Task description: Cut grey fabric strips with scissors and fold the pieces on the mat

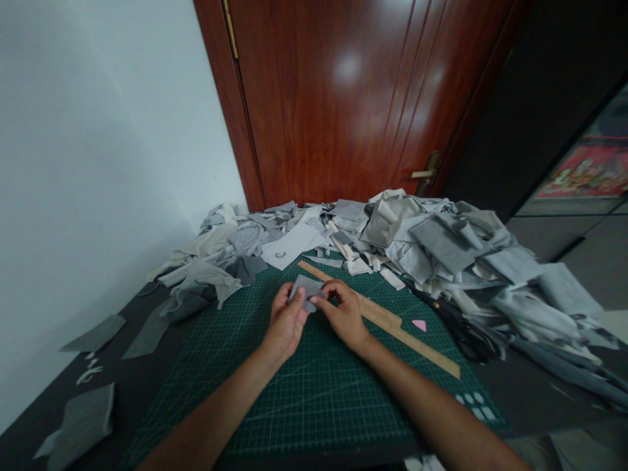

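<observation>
A small grey piece of fabric (307,286) is held up between my two hands above the green cutting mat (314,392). My left hand (288,317) grips its left side, thumb on top and fingers beneath. At the right edge my right hand (343,311) pinches the fabric between thumb and fingertips. Beside and partly behind my right hand lie wooden rulers (412,337), placed diagonally on the mat. A pink piece of tailor's chalk (418,324) rests to their right.
Heaped fabric scraps (441,242) line the back and right of the table. White paper (292,242) lies among them. Black-handled scissors (466,333) sit at the mat's right edge. Grey fabric pieces (83,418) lie at left. A wooden door (338,98) stands behind.
</observation>
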`<state>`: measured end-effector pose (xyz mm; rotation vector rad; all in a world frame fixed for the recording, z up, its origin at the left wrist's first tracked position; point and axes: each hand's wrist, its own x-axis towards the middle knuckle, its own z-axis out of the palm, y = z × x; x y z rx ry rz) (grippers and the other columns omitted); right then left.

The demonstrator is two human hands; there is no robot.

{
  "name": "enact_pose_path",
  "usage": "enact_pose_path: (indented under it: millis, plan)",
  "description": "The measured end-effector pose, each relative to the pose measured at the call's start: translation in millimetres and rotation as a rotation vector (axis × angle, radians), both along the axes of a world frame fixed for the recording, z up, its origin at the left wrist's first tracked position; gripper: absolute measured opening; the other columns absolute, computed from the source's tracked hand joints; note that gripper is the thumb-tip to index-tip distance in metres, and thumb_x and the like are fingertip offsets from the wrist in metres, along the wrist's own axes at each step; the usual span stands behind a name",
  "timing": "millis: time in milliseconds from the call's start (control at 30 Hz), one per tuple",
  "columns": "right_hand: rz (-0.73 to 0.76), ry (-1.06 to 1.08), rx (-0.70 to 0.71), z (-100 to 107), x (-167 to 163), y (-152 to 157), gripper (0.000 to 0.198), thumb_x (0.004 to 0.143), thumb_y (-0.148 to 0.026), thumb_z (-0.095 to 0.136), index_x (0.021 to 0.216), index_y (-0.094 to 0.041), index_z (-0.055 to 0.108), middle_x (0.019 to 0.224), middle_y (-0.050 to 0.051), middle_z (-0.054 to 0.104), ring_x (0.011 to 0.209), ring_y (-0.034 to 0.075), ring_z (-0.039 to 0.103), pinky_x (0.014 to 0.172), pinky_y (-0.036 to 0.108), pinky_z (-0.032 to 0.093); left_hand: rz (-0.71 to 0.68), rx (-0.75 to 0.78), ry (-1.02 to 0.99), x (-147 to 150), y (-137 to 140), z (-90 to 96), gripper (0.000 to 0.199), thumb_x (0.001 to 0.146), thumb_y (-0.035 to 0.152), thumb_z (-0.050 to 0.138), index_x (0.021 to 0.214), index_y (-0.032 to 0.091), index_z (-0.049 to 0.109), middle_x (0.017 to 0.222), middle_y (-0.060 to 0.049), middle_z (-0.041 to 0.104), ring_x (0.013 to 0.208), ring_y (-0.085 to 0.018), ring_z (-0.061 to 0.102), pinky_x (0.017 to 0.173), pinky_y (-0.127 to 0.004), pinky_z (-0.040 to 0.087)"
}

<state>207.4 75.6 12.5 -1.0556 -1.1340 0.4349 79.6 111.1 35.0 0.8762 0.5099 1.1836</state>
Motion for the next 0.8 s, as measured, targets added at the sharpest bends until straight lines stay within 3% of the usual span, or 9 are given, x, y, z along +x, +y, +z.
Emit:
enact_pose_path:
  millis: [233, 333, 433, 500, 600, 667, 800]
  plan:
    - [0.0, 0.087, -0.041, 3.7, 1.8, 0.0, 0.016, 0.084, -0.035, 0.074, 0.079, -0.024, 0.064, 0.073, -0.003, 0.061, 0.067, 0.017, 0.054, 0.065, 0.031, 0.045, 0.023, 0.013, 0.055, -2.5, 0.9, 3.8, 0.046, 0.062, 0.035, 0.097, 0.094, 0.016, 0.07, 0.094, -0.006, 0.075, 0.085, -0.017, 0.069, 0.076, -0.027, 0.054]
    - [0.013, 0.11, -0.051, 2.8, 2.1, 0.3, 0.018, 0.082, -0.036, 0.076, 0.077, -0.023, 0.064, 0.071, -0.003, 0.061, 0.065, 0.017, 0.054, 0.063, 0.03, 0.045, 0.027, 0.024, 0.099, -3.9, 2.0, 5.4, 0.051, 0.062, 0.043, 0.096, 0.099, 0.015, 0.074, 0.094, -0.007, 0.076, 0.081, -0.018, 0.069, 0.073, -0.027, 0.054]
    - [0.023, 0.13, -0.052, 4.1, 1.6, -0.8, 0.019, 0.079, -0.035, 0.079, 0.076, -0.023, 0.065, 0.071, -0.003, 0.062, 0.067, 0.017, 0.055, 0.065, 0.031, 0.046, 0.055, 0.09, 0.188, -5.3, 3.6, 4.6, 0.047, 0.068, 0.053, 0.09, 0.087, 0.013, 0.077, 0.082, -0.007, 0.075, 0.072, -0.016, 0.065, 0.066, -0.025, 0.05]
    - [0.023, 0.159, -0.052, 5.2, 0.9, -1.3, 0.019, 0.078, -0.036, 0.08, 0.084, -0.024, 0.067, 0.072, -0.003, 0.063, 0.068, 0.017, 0.057, 0.066, 0.031, 0.047, 0.08, 0.117, 0.235, -6.0, 4.5, 3.3, 0.045, 0.069, 0.054, 0.09, 0.084, 0.013, 0.078, 0.078, -0.006, 0.074, 0.069, -0.016, 0.064, 0.065, -0.025, 0.049]
    - [0.03, 0.225, -0.052, 5.6, -0.3, -0.5, 0.035, 0.078, -0.038, 0.079, 0.107, -0.026, 0.066, 0.073, -0.005, 0.063, 0.065, 0.017, 0.059, 0.063, 0.03, 0.049, 0.096, 0.107, 0.254, -6.3, 5.5, 1.7, 0.042, 0.069, 0.053, 0.09, 0.082, 0.014, 0.079, 0.077, -0.005, 0.074, 0.068, -0.016, 0.063, 0.064, -0.025, 0.048]
    - [0.042, 0.261, -0.057, 4.8, -0.7, 0.9, 0.04, 0.078, -0.038, 0.079, 0.112, -0.026, 0.065, 0.07, -0.006, 0.064, 0.062, 0.017, 0.059, 0.062, 0.03, 0.05, 0.095, 0.101, 0.25, -6.2, 6.0, 1.2, 0.041, 0.068, 0.052, 0.09, 0.08, 0.015, 0.079, 0.075, -0.004, 0.073, 0.066, -0.015, 0.062, 0.062, -0.025, 0.047]
    - [0.061, 0.295, -0.076, 2.2, -0.1, 3.3, 0.029, 0.073, -0.037, 0.083, 0.098, -0.024, 0.072, 0.071, -0.003, 0.069, 0.061, 0.018, 0.062, 0.061, 0.032, 0.051, 0.095, 0.097, 0.238, -6.2, 6.7, 1.1, 0.039, 0.068, 0.05, 0.09, 0.078, 0.015, 0.078, 0.073, -0.003, 0.072, 0.065, -0.015, 0.062, 0.063, -0.024, 0.048]
